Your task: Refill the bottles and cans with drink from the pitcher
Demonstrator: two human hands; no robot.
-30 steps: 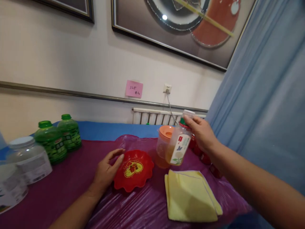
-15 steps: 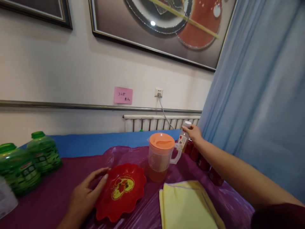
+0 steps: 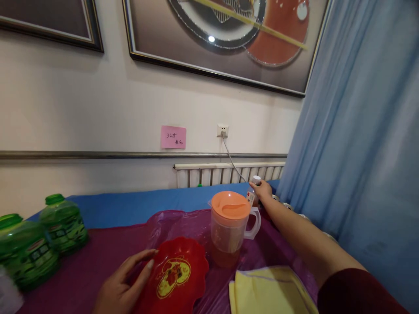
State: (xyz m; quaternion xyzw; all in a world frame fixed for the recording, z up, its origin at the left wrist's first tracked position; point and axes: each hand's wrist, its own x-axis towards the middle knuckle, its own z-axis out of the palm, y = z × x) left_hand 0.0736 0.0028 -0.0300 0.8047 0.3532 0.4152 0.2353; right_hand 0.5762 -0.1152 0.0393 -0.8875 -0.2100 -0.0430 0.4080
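My left hand (image 3: 126, 283) rests at the left edge of a red scalloped plate (image 3: 193, 274), its thumb and fingers apart around the rim. At the back right, my right hand (image 3: 262, 192) is closed on a clear bottle (image 3: 251, 197) with a white cap and a label; the bottle's lower part is hidden behind the pitcher's handle. Between the hands stands a clear pitcher (image 3: 227, 235) with an orange lid and some amber liquid inside. A folded yellow cloth (image 3: 273, 292) lies at the front, right of the plate.
Two green bottles (image 3: 65, 224) stand on the left, with a whitish container (image 3: 8, 292) at the edge. Several cans (image 3: 288, 206) line the right, partly behind my right arm. A blue curtain (image 3: 360, 131) hangs beside them. A cord runs down from the wall socket (image 3: 223, 130).
The view has tilted up slightly, so the table items sit lower. The bottle in my right hand now stands lower and more behind the pitcher. My left hand remains at the plate.
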